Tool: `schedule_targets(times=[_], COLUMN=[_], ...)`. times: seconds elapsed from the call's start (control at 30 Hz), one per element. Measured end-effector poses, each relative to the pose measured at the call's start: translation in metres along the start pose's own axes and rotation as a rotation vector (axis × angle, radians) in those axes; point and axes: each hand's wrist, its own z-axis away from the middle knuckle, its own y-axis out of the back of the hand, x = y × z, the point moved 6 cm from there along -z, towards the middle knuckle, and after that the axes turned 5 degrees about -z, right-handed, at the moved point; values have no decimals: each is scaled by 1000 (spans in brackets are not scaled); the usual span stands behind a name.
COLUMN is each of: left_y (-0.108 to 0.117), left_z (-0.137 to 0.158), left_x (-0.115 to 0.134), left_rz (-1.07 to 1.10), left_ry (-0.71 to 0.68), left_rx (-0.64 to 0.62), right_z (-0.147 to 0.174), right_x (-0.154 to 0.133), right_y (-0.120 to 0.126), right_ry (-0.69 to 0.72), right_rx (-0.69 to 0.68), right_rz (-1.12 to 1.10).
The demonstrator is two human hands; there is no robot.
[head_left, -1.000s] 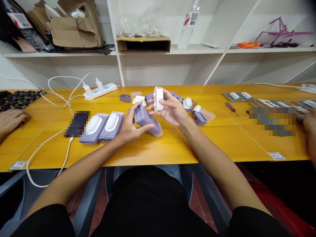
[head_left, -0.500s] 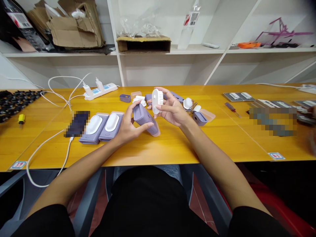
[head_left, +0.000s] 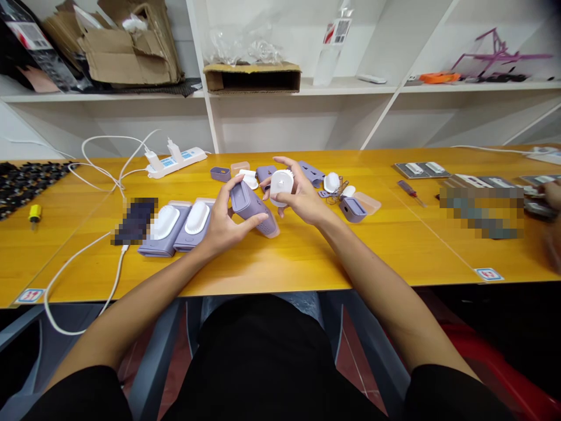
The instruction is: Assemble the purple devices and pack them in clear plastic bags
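My left hand point(head_left: 228, 219) is closed round a purple plastic case point(head_left: 255, 207), which tilts above the table with its clear pinkish end low and to the right. In my right hand point(head_left: 302, 193) is a white brush head point(head_left: 281, 186), pinched between thumb and fingers just right of the case and apart from it. Its round-edged face with a small central mark points toward me. Left of my hands lie two more purple cases point(head_left: 187, 240), each with a white oval brush head point(head_left: 197, 217) on top. Behind my hands, purple and white parts point(head_left: 310, 173) are partly hidden.
A purple shell point(head_left: 353, 210), springs and white pieces lie on the right. Farther off are a screwdriver point(head_left: 411, 192) and another person's hand point(head_left: 552, 193). On the left are a phone point(head_left: 135, 221), white cable, power strip point(head_left: 177, 162) and yellow-handled tool point(head_left: 35, 214). Shelves point(head_left: 258, 123) rise behind.
My right hand has turned the white brush head, so its bristles no longer point sideways and its broad face shows. My left hand keeps hold of the purple case, nearly unmoved.
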Motion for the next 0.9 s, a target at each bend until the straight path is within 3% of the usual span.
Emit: schedule_targets(times=[0.17,0.4,0.6,0.9], left_y=[0,0,1,2], left_z=[0,-1,0,1], left_x=[1,0,0,3], left_rz=[-7,22,41,45], left_ry=[18,27,36,37], left_rx=[17,9,1,29], right_z=[0,3,5,2], right_x=[-1,-4,-10,-14], right_y=[1,-6,-12,-8], right_ry=[-13,-54,0,77], right_rx=[5,-153,-223,-156], right_rz=[18,-133,-30,176])
